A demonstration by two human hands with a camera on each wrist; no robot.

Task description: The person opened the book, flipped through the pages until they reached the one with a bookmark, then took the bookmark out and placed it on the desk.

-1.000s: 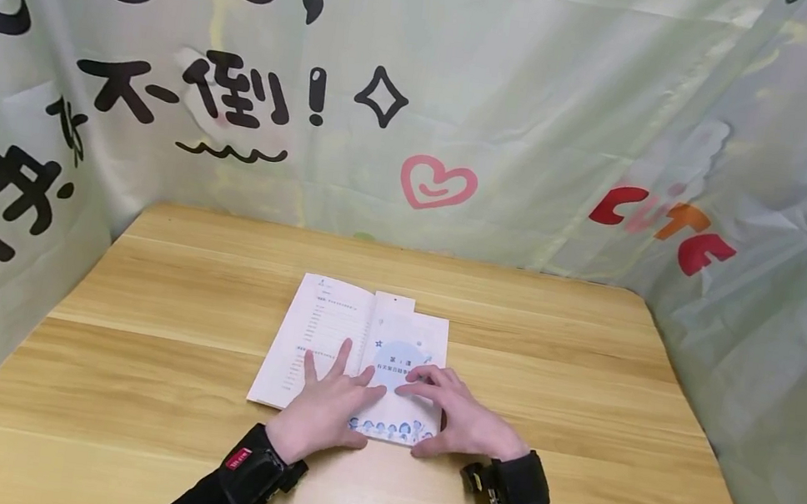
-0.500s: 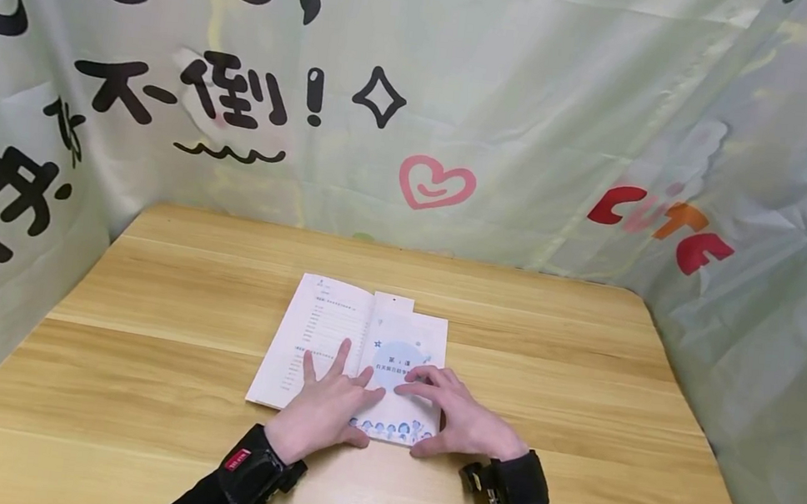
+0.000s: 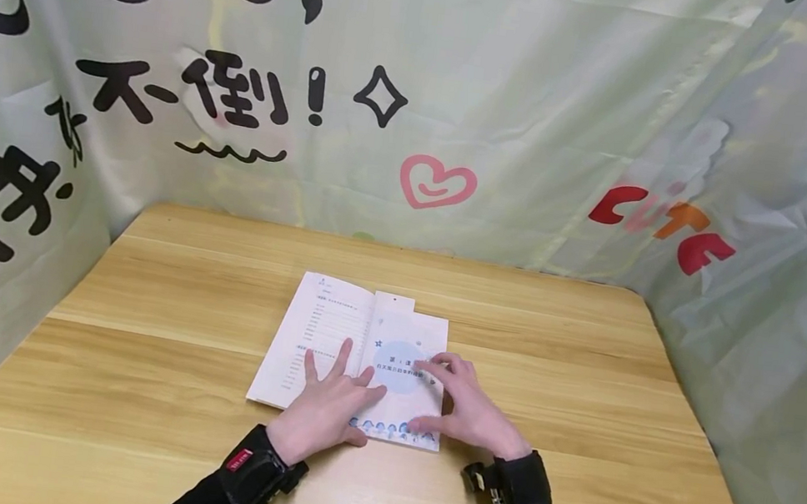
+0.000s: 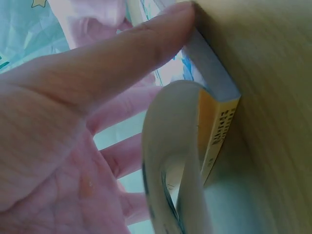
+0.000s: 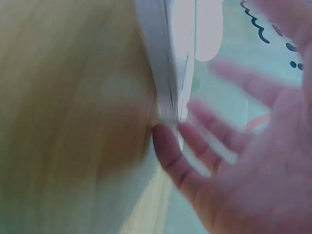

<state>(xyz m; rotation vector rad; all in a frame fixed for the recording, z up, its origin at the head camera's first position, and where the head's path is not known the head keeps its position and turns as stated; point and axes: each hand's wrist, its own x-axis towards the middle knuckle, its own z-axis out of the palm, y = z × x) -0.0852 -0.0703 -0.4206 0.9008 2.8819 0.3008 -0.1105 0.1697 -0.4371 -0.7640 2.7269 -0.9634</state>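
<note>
I have the left grip [image 3: 323, 412] spread, unclenched, across the open book [image 3: 341, 312], presumably to stop it closing; the right grip [image 3: 473, 413], loosely curved, grasps nothing at the book's right edge; the tabletop [image 3: 551, 346] supports both pages.

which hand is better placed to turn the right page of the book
Probably the right hand: it sits at the outer edge of the right page, while the left hand lies spread across the lower middle of the open book.
</note>
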